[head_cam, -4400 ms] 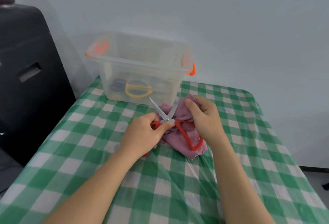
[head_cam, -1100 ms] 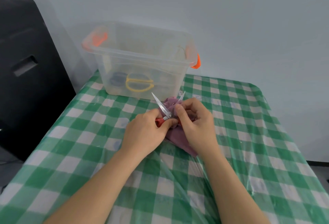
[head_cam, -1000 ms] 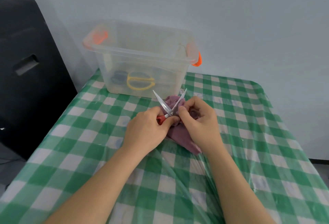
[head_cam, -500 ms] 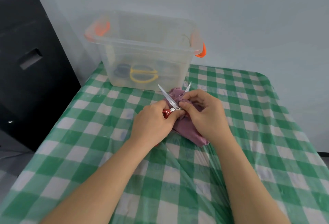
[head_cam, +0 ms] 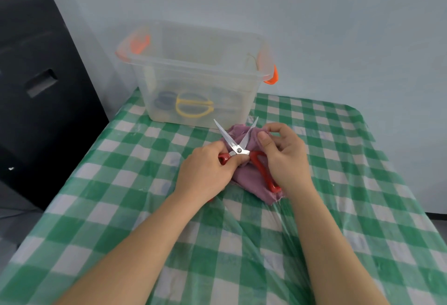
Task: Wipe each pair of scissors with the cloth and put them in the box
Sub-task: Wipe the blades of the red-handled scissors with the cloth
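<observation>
Red-handled scissors (head_cam: 238, 150) lie with their blades spread apart, pointing toward the box. My left hand (head_cam: 208, 170) grips the left handle near the pivot. My right hand (head_cam: 284, 157) pinches a purple cloth (head_cam: 246, 178) against the right blade; the cloth bunches under the scissors on the table. The clear plastic box (head_cam: 196, 72) with orange latches stands just behind. Yellow-handled scissors (head_cam: 193, 108) and blue-handled scissors (head_cam: 164, 101) lie inside it.
A green-and-white checked tablecloth (head_cam: 135, 198) under clear plastic film covers the table. A large black case (head_cam: 41, 82) stands off the table's left edge. A pale wall rises right behind the box and along the right side.
The right red handle, covered by my right hand before, is now exposed on the cloth. My right fingers have moved up along the right blade with the cloth. My left hand keeps its grip.
</observation>
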